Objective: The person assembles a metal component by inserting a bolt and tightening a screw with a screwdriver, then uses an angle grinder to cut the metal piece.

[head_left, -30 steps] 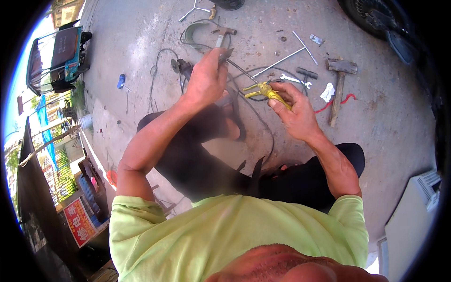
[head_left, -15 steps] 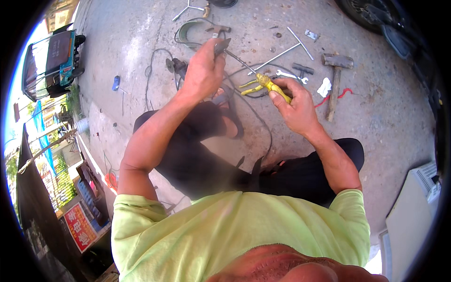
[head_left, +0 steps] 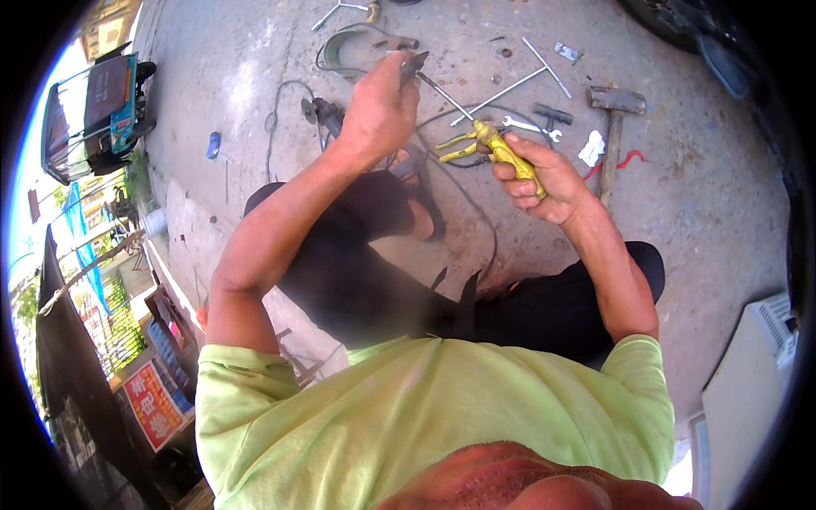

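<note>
My left hand is raised over the ground, closed around a small dark flat metal piece whose pointed end sticks out past the fingers. My right hand is wrapped around the yellow handle of a screwdriver. Its thin shaft slants up and left, the tip at or very near the metal piece; contact cannot be made out. Below the screwdriver, a pair of pliers with yellow handles lies on the ground. An angle grinder with a cable lies beside my left forearm.
On the concrete lie a T-handle wrench, an open-end wrench, a hammer, a dark T-shaped tool, white paper and a green curved strip. A three-wheeled vehicle stands far left, a dark wheel upper right.
My left hand with the metal piece has shifted slightly up and right. My right hand has moved slightly right, its fingers now curled further round the screwdriver handle.
</note>
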`<state>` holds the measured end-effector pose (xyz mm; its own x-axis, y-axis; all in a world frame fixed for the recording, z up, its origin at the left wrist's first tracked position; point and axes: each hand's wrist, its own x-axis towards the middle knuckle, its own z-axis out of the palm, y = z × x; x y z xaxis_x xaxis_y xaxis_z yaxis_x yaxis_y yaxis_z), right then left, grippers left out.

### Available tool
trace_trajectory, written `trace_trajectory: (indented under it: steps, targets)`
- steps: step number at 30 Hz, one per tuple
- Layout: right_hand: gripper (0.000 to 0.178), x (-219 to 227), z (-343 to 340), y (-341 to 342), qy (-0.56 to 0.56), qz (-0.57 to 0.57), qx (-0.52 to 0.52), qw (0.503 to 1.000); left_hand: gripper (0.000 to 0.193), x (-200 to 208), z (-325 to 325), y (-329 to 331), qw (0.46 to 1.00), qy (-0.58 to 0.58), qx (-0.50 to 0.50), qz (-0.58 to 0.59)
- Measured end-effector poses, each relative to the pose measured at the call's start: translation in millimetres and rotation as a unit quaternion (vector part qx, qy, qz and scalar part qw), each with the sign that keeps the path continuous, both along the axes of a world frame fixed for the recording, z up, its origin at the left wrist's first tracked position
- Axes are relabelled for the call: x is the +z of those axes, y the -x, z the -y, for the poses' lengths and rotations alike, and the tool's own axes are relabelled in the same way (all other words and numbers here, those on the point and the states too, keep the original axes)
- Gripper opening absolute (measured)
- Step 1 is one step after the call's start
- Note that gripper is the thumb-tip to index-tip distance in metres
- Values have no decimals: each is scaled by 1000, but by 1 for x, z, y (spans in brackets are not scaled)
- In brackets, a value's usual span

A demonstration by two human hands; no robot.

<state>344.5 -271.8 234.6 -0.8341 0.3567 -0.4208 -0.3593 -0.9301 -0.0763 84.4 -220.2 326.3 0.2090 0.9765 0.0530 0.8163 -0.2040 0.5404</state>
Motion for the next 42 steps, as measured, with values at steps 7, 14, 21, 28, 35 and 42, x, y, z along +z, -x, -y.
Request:
trace_trajectory:
  steps: [7, 14, 21, 28, 35, 42]
  targets:
    - [37, 8, 6, 8, -302, 291, -93, 903, 34, 1, -6, 1, 999, -16, -10, -28]
    - [37, 20, 20, 11, -685, 520, -185, 475, 34, -6, -1, 6, 999, 26, 19, -23]
    - [32, 23, 32, 11, -464, 395, -149, 779, 34, -2, 11, -3, 997, 55, 20, -48]
    - [33, 3, 12, -13, -31, 32, -48, 998, 33, -1, 11, -2, 999, -3, -1, -37]
    - [34, 9, 22, -1, -445, 370, -113, 808, 33, 1, 10, 1, 999, 7, 4, -41]
    - [29, 12, 34, 7, -681, 495, -208, 498, 34, 0, 19, -4, 998, 52, 10, -27]
